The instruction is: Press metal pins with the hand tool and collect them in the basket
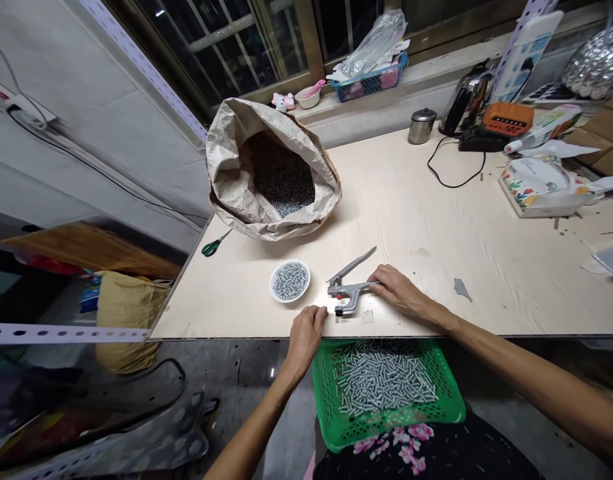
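Note:
My right hand grips the lower handle of grey snap-fastener pliers, which rest on the table with their handles spread and jaws apart. A red tip and a coiled spring show by the jaws. My left hand lies at the table's front edge, left of the pliers, thumb and fingers pinched together; anything between them is too small to make out. Beyond it stands a white bowl of small silvery metal pieces. Below the table edge, a green basket holds many slender silvery pieces, perhaps screws or springs.
A large open sack with dark and silvery small parts stands at the back left. Green-handled scissors lie beside it. A lidded metal tin, a kettle, an orange battery and a tissue pack stand at the right.

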### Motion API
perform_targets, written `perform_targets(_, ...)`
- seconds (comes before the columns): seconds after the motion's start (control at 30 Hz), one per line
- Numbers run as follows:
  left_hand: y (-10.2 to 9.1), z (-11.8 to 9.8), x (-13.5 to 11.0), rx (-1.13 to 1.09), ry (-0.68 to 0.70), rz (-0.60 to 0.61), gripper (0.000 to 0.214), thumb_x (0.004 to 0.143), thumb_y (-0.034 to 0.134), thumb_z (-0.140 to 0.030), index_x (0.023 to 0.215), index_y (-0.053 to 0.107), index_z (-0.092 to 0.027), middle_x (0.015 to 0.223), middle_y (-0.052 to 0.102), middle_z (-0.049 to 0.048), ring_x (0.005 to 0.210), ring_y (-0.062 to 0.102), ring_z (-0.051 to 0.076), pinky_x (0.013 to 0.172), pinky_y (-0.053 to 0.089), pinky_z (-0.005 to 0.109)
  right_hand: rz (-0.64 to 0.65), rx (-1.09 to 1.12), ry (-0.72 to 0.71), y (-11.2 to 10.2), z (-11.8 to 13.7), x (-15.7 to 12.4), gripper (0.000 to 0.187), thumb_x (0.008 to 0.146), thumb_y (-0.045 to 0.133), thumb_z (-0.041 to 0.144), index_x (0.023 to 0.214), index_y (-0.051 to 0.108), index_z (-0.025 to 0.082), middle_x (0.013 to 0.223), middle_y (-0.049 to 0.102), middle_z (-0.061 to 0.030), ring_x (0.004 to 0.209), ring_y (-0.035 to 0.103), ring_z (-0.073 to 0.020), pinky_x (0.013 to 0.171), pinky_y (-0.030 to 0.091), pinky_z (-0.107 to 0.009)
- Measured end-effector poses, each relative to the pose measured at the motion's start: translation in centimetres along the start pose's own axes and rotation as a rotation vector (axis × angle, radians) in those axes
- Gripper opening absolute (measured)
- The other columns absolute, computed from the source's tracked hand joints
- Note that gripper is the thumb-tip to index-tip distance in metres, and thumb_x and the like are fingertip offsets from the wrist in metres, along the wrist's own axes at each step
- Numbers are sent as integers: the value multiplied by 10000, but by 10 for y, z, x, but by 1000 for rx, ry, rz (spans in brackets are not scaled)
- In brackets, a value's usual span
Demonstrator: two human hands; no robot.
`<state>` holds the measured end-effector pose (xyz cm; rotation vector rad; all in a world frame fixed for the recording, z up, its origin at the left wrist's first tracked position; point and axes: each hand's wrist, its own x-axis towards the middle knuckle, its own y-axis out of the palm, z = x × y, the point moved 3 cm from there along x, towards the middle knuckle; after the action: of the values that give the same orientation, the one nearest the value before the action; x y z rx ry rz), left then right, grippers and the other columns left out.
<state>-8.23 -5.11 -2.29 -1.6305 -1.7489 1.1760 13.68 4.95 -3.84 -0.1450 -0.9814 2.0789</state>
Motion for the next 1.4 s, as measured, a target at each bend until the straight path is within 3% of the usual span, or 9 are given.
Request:
perform_targets(0.27,12,-27,-5,219,172,-28,129,891,471,-196,843,589,-182,874,617,61,841,578,196,732,435,304,-2,-68,39,-10,-17,0,229,976,373,347,928,551,212,921,597,-65,859,513,-208,770,419,-363)
perform_targets(0.4,7,-38,-31,182,203,-28,200,899,436,-144,789,595,-193,829,615,59,813,577,196,710,453,308,7,-70,48,-6,-22,-1,247,977,356,352,922,553,214,910,601,-68,843,513,-214,755,417,-373)
perform_targets(0.53,-2,-44,-56,49,315,46,151,900,501,-205,931,648,-221,894,634,55,836,600,183,715,482,290,34,-110,34,-2,-21,-4,244,972,363,346,939,569,220,921,610,-70,845,514,-217,754,406,-381)
perform_targets(0.63,-29,-29,-35,115,256,-108,191,901,509,-229,1025,653,-207,961,637,70,877,605,196,736,494,306,50,-114,27,-1,-18,-4,274,973,348,355,943,585,222,927,611,-78,842,516,-222,749,405,-388)
perform_targets(0.7,-54,-12,-5,200,149,-298,221,924,459,-234,996,664,-192,954,633,77,899,597,203,764,488,318,56,-106,18,0,-16,-4,297,973,338,368,949,597,225,930,611,-82,842,518,-224,744,409,-389)
perform_targets(0.77,-75,4,26,293,48,-403,231,921,455,-229,973,677,-190,930,626,77,940,587,211,779,478,312,56,-103,11,0,-16,-4,300,970,344,371,953,607,229,934,613,-83,847,521,-226,744,412,-389)
perform_targets(0.93,-88,17,67,427,-26,-332,215,907,483,-252,935,690,-202,950,626,65,973,567,204,730,452,281,62,-112,9,1,-19,-4,261,963,373,346,953,610,235,936,612,-77,848,526,-221,746,415,-379)
perform_targets(1.2,-78,14,69,470,-116,-263,167,882,536,-266,907,675,-176,966,642,71,933,591,199,690,422,271,76,-75,28,2,-22,-3,263,968,374,373,960,598,235,943,602,-72,856,518,-223,755,401,-391)
perform_targets(1.4,-87,13,75,438,-97,-235,185,884,509,-240,859,678,-170,943,649,71,857,615,190,689,427,277,72,-89,21,1,-21,-1,258,969,378,379,965,594,238,949,599,-64,868,522,-219,759,390,-380)
